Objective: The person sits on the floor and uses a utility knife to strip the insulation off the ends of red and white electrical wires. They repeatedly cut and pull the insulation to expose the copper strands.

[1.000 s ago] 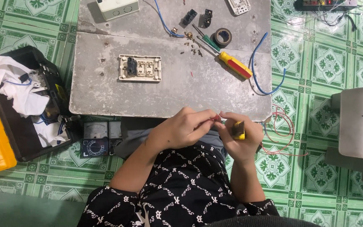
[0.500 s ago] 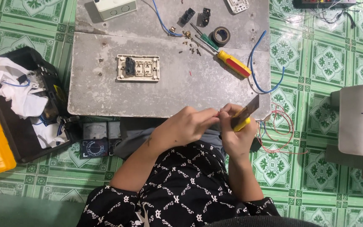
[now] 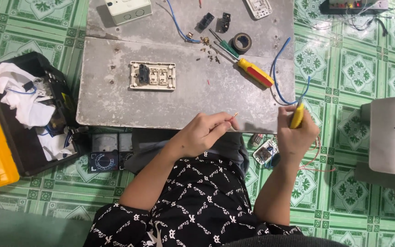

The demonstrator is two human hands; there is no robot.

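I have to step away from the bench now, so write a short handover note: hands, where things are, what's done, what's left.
Left hand pinches a thin red wire, its bared tip at the slab's near edge. Right hand holds a yellow-handled tool, apart from the wire. Socket plate lies on the slab, wire not attached. Red-and-yellow screwdriver and loose screws lie further back. Done: wire end looks stripped. Left: probably fitting it.

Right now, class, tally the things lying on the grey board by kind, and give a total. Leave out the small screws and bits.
Screwdrivers: 2, red-and-yellow, green
Tape rolls: 1
Switch plates: 2, cream, white
White boxes: 1
Small black parts: 2
Blue wires: 2
Total: 10
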